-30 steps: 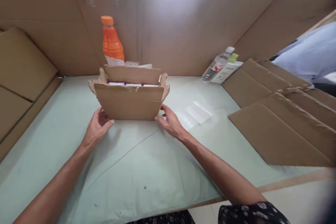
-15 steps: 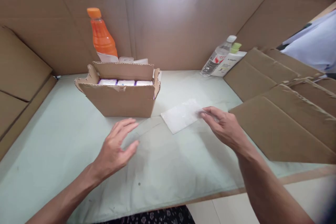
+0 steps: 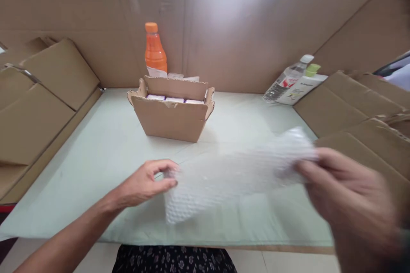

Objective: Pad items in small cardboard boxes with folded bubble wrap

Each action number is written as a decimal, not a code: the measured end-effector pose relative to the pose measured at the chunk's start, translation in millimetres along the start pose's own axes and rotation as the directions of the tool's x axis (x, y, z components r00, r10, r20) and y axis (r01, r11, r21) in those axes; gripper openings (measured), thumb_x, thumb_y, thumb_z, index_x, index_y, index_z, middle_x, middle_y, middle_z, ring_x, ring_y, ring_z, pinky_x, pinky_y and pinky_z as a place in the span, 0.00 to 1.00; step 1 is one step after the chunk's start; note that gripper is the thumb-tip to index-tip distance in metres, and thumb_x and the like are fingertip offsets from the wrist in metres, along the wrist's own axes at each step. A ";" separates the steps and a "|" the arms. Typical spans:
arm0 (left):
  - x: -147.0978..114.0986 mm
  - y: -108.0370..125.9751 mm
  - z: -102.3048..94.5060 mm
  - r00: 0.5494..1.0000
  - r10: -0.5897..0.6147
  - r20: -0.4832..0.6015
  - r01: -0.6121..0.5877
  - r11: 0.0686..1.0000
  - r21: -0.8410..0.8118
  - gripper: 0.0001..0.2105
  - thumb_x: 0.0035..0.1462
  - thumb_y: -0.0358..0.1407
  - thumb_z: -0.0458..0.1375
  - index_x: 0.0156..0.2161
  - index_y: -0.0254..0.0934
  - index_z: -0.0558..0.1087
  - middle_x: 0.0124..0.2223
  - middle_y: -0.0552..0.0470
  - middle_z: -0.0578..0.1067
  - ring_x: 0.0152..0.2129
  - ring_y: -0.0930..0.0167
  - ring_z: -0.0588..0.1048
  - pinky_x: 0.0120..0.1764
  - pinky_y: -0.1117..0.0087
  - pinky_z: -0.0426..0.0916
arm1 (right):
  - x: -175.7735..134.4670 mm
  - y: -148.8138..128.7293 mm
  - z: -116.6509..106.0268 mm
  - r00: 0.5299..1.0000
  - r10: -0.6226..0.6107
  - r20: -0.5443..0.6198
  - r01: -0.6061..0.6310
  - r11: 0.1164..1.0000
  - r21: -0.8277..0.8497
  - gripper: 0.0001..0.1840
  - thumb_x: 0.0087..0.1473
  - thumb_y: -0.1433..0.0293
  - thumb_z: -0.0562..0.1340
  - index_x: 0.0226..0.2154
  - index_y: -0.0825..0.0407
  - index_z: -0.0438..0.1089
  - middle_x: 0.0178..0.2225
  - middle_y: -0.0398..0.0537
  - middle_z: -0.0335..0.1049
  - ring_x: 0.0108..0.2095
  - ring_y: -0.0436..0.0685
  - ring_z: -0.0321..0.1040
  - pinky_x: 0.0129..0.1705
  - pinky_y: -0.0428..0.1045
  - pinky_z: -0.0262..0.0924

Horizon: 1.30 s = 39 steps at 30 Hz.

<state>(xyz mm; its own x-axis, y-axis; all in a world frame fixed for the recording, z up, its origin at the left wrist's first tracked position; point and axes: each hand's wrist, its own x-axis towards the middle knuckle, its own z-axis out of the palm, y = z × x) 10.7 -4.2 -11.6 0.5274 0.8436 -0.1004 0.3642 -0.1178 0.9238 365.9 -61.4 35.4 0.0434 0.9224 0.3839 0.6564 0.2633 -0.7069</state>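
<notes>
A sheet of clear bubble wrap point(image 3: 230, 175) stretches between my hands above the table, smeared by motion. Its left end is pinched in the fingers of my left hand point(image 3: 147, 183). My right hand point(image 3: 349, 196) is closed on the other end, raised nearer to the camera and blurred. Behind the sheet, an open cardboard box point(image 3: 173, 117) stands on the table, its flaps up. Several white packs with purple edges point(image 3: 174, 100) fill it; only their tops show.
An orange bottle point(image 3: 156, 51) stands behind the box. At the back right, a clear bottle point(image 3: 286, 79) and a white tube with green cap point(image 3: 306, 87) lean together. Folded cardboard point(image 3: 361, 132) borders the right, more cardboard boxes point(image 3: 45, 102) the left. Pale green cloth point(image 3: 105, 136) covers the table.
The bubble wrap has been lifted off the table and opened out. My left hand, empty before, has taken its left end, while my right hand has moved right and up. The view has shifted.
</notes>
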 end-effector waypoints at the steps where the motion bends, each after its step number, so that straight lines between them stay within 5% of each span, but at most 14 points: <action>1: -5.6 -11.6 -13.0 0.997 -0.035 -0.076 0.039 0.998 0.055 0.12 0.57 0.44 0.61 0.41 0.40 0.80 0.35 0.51 0.81 0.33 0.65 0.78 0.38 0.66 0.74 | 5.5 14.0 21.4 0.997 0.079 0.009 -0.079 0.995 0.066 0.12 0.64 0.57 0.59 0.34 0.40 0.76 0.31 0.48 0.77 0.32 0.63 0.76 0.34 0.59 0.73; 3: -10.9 -35.1 -35.7 0.973 -0.080 -0.216 0.125 0.971 0.205 0.16 0.55 0.47 0.61 0.44 0.41 0.80 0.32 0.52 0.79 0.28 0.66 0.76 0.31 0.67 0.71 | 11.0 44.4 64.0 0.974 0.197 0.108 -0.205 0.976 0.076 0.15 0.61 0.55 0.60 0.31 0.46 0.74 0.29 0.48 0.77 0.30 0.62 0.75 0.34 0.58 0.72; 5: -9.6 -55.0 -54.7 0.934 -0.055 -0.354 0.184 0.921 0.343 0.19 0.52 0.48 0.61 0.45 0.41 0.79 0.35 0.51 0.78 0.28 0.66 0.76 0.31 0.67 0.71 | 10.1 72.1 95.2 0.971 0.218 0.100 -0.209 0.973 -0.101 0.17 0.58 0.54 0.59 0.35 0.49 0.75 0.33 0.51 0.79 0.34 0.64 0.75 0.39 0.61 0.72; 8: 1.7 -71.0 -78.9 0.833 0.054 -0.551 0.218 0.883 0.416 0.24 0.52 0.49 0.60 0.51 0.39 0.77 0.48 0.44 0.77 0.40 0.61 0.78 0.36 0.64 0.73 | 9.8 91.8 114.1 0.995 0.103 -0.002 -0.098 0.938 -0.332 0.23 0.56 0.56 0.60 0.48 0.51 0.75 0.53 0.60 0.76 0.53 0.72 0.72 0.53 0.69 0.66; 11: 26.0 -74.4 -92.8 0.742 0.072 -0.666 0.168 0.942 0.289 0.31 0.51 0.49 0.62 0.60 0.39 0.70 0.59 0.40 0.72 0.49 0.58 0.76 0.44 0.59 0.75 | 26.0 78.7 125.8 0.999 0.008 0.053 0.006 0.966 -0.257 0.30 0.59 0.55 0.61 0.59 0.51 0.68 0.63 0.62 0.67 0.60 0.72 0.67 0.57 0.69 0.64; 15: 69.2 -79.5 -83.0 0.766 0.023 -0.642 -0.004 1.000 0.030 0.32 0.47 0.45 0.63 0.58 0.37 0.68 0.53 0.42 0.75 0.46 0.60 0.76 0.45 0.59 0.76 | 71.8 49.2 165.3 0.981 0.036 0.189 -0.036 0.999 -0.005 0.35 0.58 0.53 0.61 0.63 0.51 0.62 0.59 0.60 0.71 0.55 0.68 0.72 0.51 0.63 0.69; 20: 99.6 -92.0 -66.8 0.721 0.043 -0.692 -0.027 0.999 0.034 0.28 0.51 0.39 0.59 0.59 0.37 0.66 0.52 0.44 0.75 0.44 0.64 0.76 0.41 0.64 0.74 | 125.5 57.1 204.4 0.978 0.143 0.153 -0.152 0.987 0.053 0.33 0.55 0.54 0.59 0.58 0.55 0.65 0.50 0.60 0.76 0.41 0.65 0.74 0.44 0.62 0.70; 27: 133.8 -100.0 -85.4 0.700 -0.023 -0.714 0.045 0.999 0.013 0.27 0.49 0.34 0.59 0.58 0.35 0.68 0.49 0.44 0.75 0.41 0.64 0.76 0.46 0.62 0.72 | 164.6 68.9 222.6 0.980 0.103 0.171 -0.118 0.990 0.081 0.35 0.55 0.52 0.60 0.60 0.53 0.62 0.56 0.60 0.73 0.53 0.69 0.72 0.54 0.64 0.68; 31: 104.1 -102.5 -83.3 0.707 -0.079 -0.702 0.120 0.993 0.010 0.33 0.52 0.36 0.60 0.64 0.35 0.63 0.52 0.40 0.75 0.42 0.63 0.76 0.47 0.60 0.71 | 151.4 70.7 205.6 0.970 0.088 0.225 -0.090 0.996 -0.003 0.35 0.59 0.54 0.59 0.63 0.56 0.61 0.60 0.62 0.70 0.55 0.69 0.72 0.57 0.64 0.67; 35: 20.5 -97.9 -63.0 0.849 -0.147 -0.507 0.268 0.948 0.173 0.30 0.52 0.50 0.63 0.58 0.40 0.72 0.45 0.44 0.79 0.41 0.59 0.77 0.47 0.56 0.72 | 87.5 91.7 157.9 0.964 0.089 0.250 -0.007 0.950 -0.311 0.31 0.59 0.54 0.61 0.60 0.54 0.67 0.64 0.61 0.66 0.63 0.73 0.63 0.63 0.68 0.58; 39: -32.2 -79.5 -24.7 0.928 -0.107 -0.357 0.227 0.923 0.311 0.23 0.52 0.49 0.62 0.51 0.41 0.78 0.43 0.46 0.81 0.41 0.58 0.77 0.47 0.56 0.72 | 27.0 99.4 125.4 0.968 0.090 0.234 0.018 0.905 -0.424 0.16 0.58 0.57 0.61 0.43 0.50 0.74 0.60 0.59 0.70 0.60 0.73 0.67 0.58 0.69 0.61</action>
<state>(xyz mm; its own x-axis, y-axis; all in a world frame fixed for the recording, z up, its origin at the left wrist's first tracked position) -54.2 -9.0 -72.7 0.1760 0.9825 -0.0603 0.6944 -0.0805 0.7150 337.8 25.2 -99.1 -0.0748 0.9828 0.1690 0.9145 0.1352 -0.3813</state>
